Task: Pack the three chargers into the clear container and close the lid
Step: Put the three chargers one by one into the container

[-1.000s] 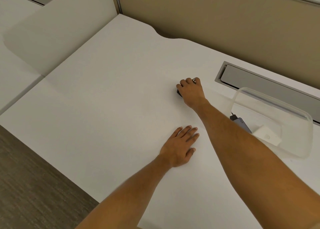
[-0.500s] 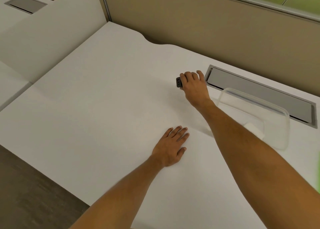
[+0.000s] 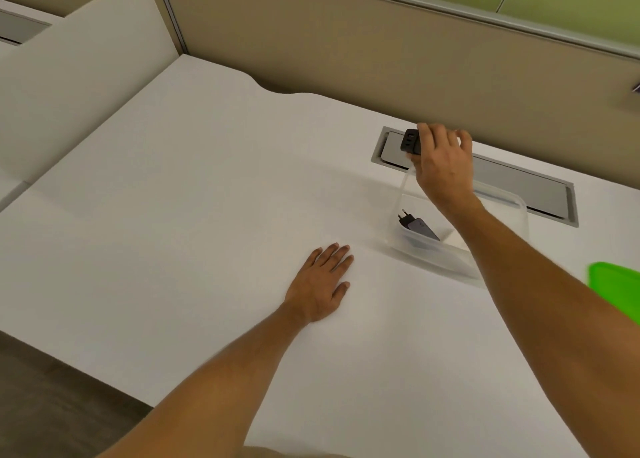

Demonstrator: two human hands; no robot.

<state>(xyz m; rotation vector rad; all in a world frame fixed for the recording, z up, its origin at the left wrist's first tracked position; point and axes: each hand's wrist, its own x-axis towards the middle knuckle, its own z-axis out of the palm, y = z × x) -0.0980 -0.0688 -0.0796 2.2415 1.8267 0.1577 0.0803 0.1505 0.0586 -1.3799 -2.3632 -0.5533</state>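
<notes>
Right hand (image 3: 443, 167) clasps one black charger (image 3: 410, 141) (two lie inside container (image 3: 519, 215)).

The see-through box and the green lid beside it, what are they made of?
The clear rectangular container looks like thin, slightly frosted plastic: the dark grey charger inside shows through its wall. The bright green lid looks like glossy plastic, though blur and the picture's edge leave that open.

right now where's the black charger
In the head view, the black charger is held in the right hand, lifted over the far left corner of the clear container, in front of the grey cable hatch.
</notes>
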